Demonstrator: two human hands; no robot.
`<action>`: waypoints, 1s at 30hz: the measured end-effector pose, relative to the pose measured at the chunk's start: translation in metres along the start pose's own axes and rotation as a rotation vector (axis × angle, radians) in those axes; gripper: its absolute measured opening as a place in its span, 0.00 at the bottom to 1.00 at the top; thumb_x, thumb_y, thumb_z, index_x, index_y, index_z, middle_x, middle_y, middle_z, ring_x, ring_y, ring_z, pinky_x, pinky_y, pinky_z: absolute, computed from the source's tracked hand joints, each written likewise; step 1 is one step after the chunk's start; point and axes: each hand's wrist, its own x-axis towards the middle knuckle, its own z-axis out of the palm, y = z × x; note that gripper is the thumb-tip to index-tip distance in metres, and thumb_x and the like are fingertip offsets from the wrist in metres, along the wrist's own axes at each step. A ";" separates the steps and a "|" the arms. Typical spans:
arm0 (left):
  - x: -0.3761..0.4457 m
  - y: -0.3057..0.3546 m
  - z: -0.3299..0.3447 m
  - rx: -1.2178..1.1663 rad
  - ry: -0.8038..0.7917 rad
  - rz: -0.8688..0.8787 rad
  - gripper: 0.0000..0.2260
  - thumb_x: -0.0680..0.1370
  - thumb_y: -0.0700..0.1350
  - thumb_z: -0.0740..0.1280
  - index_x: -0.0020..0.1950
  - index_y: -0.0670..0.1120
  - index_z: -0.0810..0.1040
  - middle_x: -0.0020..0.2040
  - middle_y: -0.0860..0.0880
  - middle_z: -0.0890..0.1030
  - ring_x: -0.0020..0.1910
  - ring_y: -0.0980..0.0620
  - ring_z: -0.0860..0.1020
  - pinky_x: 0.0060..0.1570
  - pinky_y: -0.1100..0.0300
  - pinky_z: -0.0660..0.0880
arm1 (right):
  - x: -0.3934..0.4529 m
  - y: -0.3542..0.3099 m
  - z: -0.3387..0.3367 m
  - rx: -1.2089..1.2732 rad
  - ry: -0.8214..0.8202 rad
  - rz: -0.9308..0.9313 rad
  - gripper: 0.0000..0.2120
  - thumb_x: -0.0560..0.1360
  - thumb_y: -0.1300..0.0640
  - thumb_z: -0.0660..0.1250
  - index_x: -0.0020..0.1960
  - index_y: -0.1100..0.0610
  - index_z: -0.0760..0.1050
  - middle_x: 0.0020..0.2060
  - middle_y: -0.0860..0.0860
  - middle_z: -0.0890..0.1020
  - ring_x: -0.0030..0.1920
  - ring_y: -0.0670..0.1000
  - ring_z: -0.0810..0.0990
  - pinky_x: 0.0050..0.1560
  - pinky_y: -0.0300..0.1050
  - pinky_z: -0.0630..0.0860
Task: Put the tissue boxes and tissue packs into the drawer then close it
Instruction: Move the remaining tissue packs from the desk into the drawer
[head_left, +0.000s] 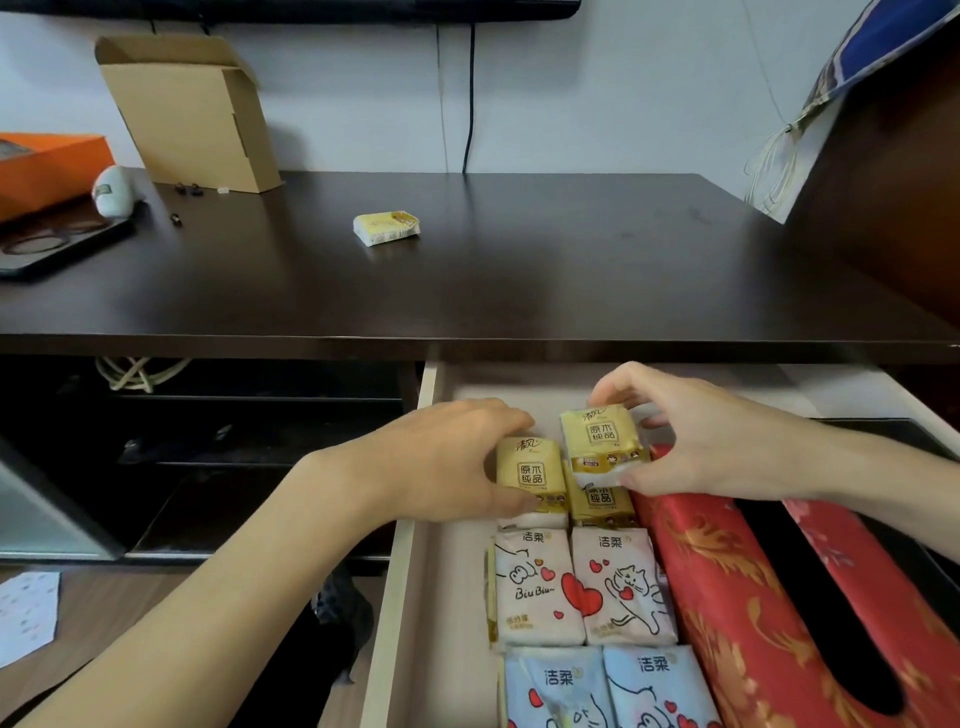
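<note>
**Tissue Packs in Open Drawer**

Blue tissue packs (608, 686) lie nearest, at the front of the open drawer (410, 597), behind them white packs (582, 587), beside a red tissue box (727, 587). Left hand (441, 462) grips a yellow pack (530, 475). Right hand (711, 441) grips another yellow pack (602, 441). One yellow pack (387, 227) lies on the worktop (519, 270).

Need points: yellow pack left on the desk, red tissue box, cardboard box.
yellow pack on the desk (386, 227), head view, middle of its top face
red tissue box (727, 587), head view, red fabric left of the slot
cardboard box (197, 124), head view, front panel
</note>
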 end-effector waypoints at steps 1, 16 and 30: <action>-0.002 -0.002 -0.001 0.039 -0.001 -0.008 0.25 0.73 0.63 0.69 0.67 0.55 0.73 0.59 0.56 0.78 0.57 0.54 0.76 0.56 0.51 0.76 | 0.000 0.001 0.002 -0.011 -0.028 0.009 0.25 0.66 0.47 0.77 0.58 0.34 0.71 0.54 0.40 0.84 0.52 0.45 0.84 0.54 0.51 0.83; 0.007 0.000 0.009 0.154 -0.105 -0.048 0.23 0.76 0.64 0.63 0.65 0.52 0.72 0.56 0.52 0.79 0.50 0.52 0.78 0.49 0.52 0.76 | 0.018 -0.007 0.013 -0.179 -0.123 0.061 0.26 0.78 0.45 0.70 0.74 0.48 0.73 0.67 0.44 0.80 0.67 0.46 0.78 0.69 0.48 0.73; 0.000 0.000 -0.008 0.134 0.052 -0.037 0.22 0.78 0.62 0.62 0.69 0.55 0.72 0.62 0.57 0.78 0.61 0.54 0.76 0.57 0.53 0.75 | 0.017 -0.017 0.008 -0.030 0.182 -0.117 0.11 0.78 0.52 0.71 0.60 0.46 0.83 0.52 0.39 0.87 0.54 0.38 0.83 0.58 0.41 0.79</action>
